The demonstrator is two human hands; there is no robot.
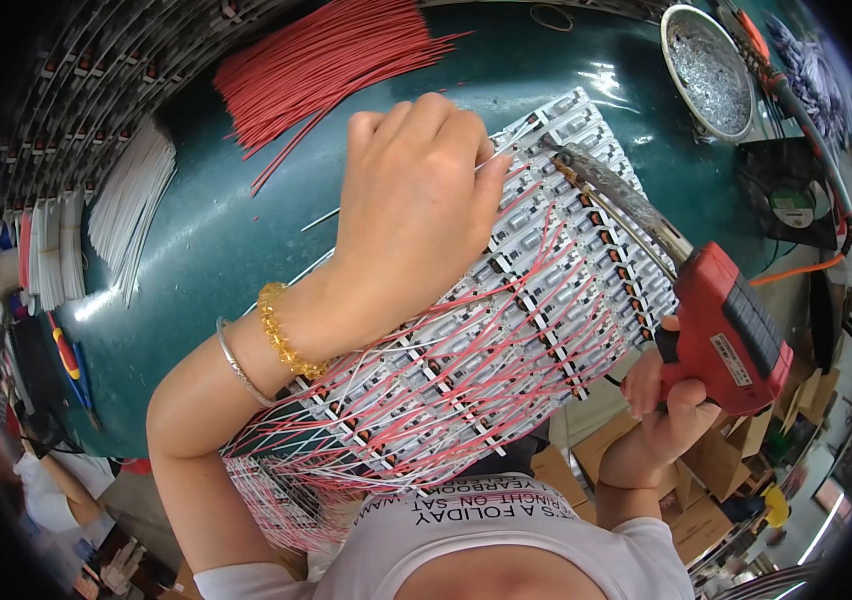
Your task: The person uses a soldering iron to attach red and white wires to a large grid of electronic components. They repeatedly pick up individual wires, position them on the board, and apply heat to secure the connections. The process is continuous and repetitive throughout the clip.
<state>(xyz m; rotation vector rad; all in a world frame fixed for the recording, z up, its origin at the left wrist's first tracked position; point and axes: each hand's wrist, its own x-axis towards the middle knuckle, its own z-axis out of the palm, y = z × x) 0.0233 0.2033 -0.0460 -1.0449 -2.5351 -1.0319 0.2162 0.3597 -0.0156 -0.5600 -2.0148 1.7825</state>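
A panel of small circuit boards (506,340) lies tilted before me, with rows of components and many thin red and white wires trailing toward my body. My left hand (416,190), wearing a yellow bead bracelet, is closed in a pinch over its upper part. A thin white wire (320,220) passes through that hand, one end sticking out on the left, the other reaching the panel's top corner. In my right hand (671,400) is a red soldering gun (726,330). Its dark tip meets the panel near my left fingertips; whether it touches a pad I cannot tell.
Loose red wires (326,60) lie at the back of the green table (216,220), white wires (131,200) to the left. A bowl of silvery scraps (674,30) and a black fan (786,190) stand right. Racked boards (76,70) fill the far left; cardboard boxes (701,525) stand below right.
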